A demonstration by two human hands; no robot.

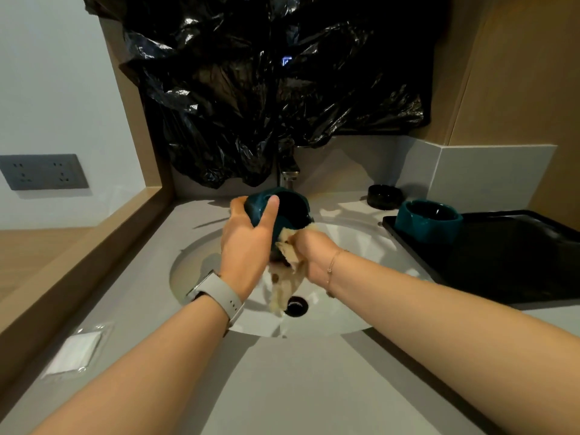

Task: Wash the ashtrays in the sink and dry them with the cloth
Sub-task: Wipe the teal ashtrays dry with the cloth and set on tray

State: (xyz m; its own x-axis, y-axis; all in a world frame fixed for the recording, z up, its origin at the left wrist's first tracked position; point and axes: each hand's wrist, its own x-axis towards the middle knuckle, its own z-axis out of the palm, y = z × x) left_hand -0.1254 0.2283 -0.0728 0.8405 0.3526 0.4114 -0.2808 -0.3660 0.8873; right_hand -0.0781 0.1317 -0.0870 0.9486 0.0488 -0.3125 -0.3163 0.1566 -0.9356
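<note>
Grey countertop [301, 387] with a round sink [188, 262].
A black tray [518, 262] lies right, a black ashtray [384, 196] far right, a wrapped white packet [75, 353] near left.

Bare forearms; pale grey watch [216, 293] on left wrist, thin bracelet [333, 265] on right.

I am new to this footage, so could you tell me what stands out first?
Both hands meet over the white sink: the left hand grips a teal ashtray, and the right hand holds a beige cloth against it. Crumpled black plastic looms behind the faucet.
</note>
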